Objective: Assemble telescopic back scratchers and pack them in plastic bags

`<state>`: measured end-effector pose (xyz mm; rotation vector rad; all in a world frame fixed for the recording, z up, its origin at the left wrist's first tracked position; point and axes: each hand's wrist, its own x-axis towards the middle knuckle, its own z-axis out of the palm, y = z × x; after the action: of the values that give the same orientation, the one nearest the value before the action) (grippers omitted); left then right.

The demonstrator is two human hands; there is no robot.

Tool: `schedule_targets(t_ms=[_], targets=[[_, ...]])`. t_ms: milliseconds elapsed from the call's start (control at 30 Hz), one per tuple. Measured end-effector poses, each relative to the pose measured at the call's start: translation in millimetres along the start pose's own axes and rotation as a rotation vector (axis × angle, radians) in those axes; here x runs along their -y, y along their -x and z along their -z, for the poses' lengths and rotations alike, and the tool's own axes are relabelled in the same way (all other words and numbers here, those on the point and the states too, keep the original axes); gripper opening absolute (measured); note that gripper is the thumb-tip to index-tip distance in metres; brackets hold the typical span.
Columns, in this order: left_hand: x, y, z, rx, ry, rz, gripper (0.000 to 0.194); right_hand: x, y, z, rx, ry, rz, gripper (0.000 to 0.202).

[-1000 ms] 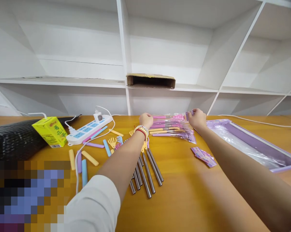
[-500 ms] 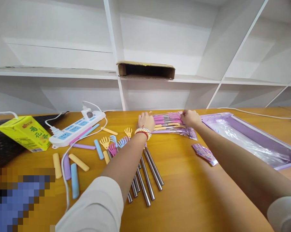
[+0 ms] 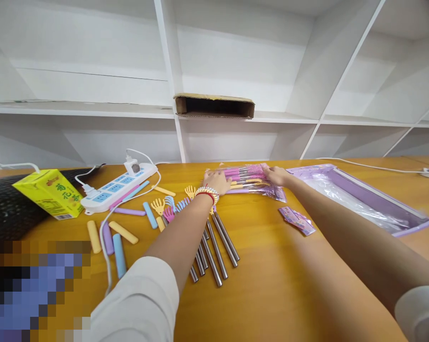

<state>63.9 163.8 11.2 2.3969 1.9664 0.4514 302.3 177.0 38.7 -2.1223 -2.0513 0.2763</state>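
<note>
Several bagged back scratchers (image 3: 243, 180) in pink, yellow and purple lie side by side in clear plastic at the back of the table. My left hand (image 3: 217, 182) is closed over their left ends. At the opposite end, the fingers of my right hand (image 3: 275, 175) are closed on the bags' right ends; the fingertips are partly hidden. Under and beside my left forearm lie loose back scratchers with hand-shaped heads (image 3: 158, 206) and metal rods (image 3: 211, 261). Small printed cards (image 3: 297, 221) rest in front of my right hand.
Coloured handle sleeves (image 3: 119, 254) are scattered at left, near a power strip (image 3: 120, 187) with white cables and a yellow drink carton (image 3: 49, 194). A purple box (image 3: 385, 192) with clear plastic inside stands right. White shelving behind holds a cardboard box (image 3: 214, 98).
The view has shifted slightly. My left hand has flattened a little over the left ends of the bagged back scratchers; my right hand stays at their right ends.
</note>
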Motion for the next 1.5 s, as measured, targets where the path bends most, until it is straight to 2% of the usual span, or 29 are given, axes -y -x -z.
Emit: schedule_targets(t_ms=[67,200,300,400,567,733,867,1000,1100,1200,1367,1500], targets=[[1.2,6.6,5.5,0.023,0.028,-0.01,0.057,-0.6,5.1,3.2,-0.039,-0.004,0.056,0.071],[3.8,26.8,16.2,-0.044,0.122,-0.054,0.058,4.0,24.7,9.8,-0.202,-0.05,0.178,0.054],[8.0,50.5,27.3,-0.104,0.215,-0.115,0.058,15.7,52.2,10.8,-0.33,-0.208,0.242,0.046],[18.2,81.6,42.8,-0.159,0.289,-0.15,0.053,31.2,86.5,3.0,-0.391,-0.412,0.302,0.041],[48.4,137.7,64.2,-0.23,0.311,-0.09,0.049,49.0,130.7,-27.0,-0.323,-0.597,0.355,0.03],[70.7,176.1,61.3,-0.268,0.247,-0.093,0.042,61.4,151.7,-58.7,-0.214,-0.635,0.374,0.026],[69.1,189.1,52.9,-0.292,0.149,-0.103,0.034,76.9,169.6,-75.4,-0.118,-0.526,0.485,0.027],[55.7,199.0,52.8,-0.171,0.109,-0.196,0.034,87.3,182.1,-82.0,-0.014,-0.381,0.544,0.022],[46.4,206.4,51.3,-0.037,0.107,-0.288,0.046,88.6,183.2,-80.9,-0.001,-0.3,0.519,0.023],[42.4,209.8,45.6,0.041,0.095,-0.341,0.057,88.2,181.5,-77.9,-0.001,-0.194,0.488,0.023],[43.0,208.2,39.5,0.083,0.079,-0.341,0.061,89.2,181.0,-72.4,-0.015,0.05,0.317,0.026],[42.0,207.9,41.4,0.083,0.071,-0.328,0.06,90.8,181.4,-70.3,-0.029,0.131,0.279,0.031]])
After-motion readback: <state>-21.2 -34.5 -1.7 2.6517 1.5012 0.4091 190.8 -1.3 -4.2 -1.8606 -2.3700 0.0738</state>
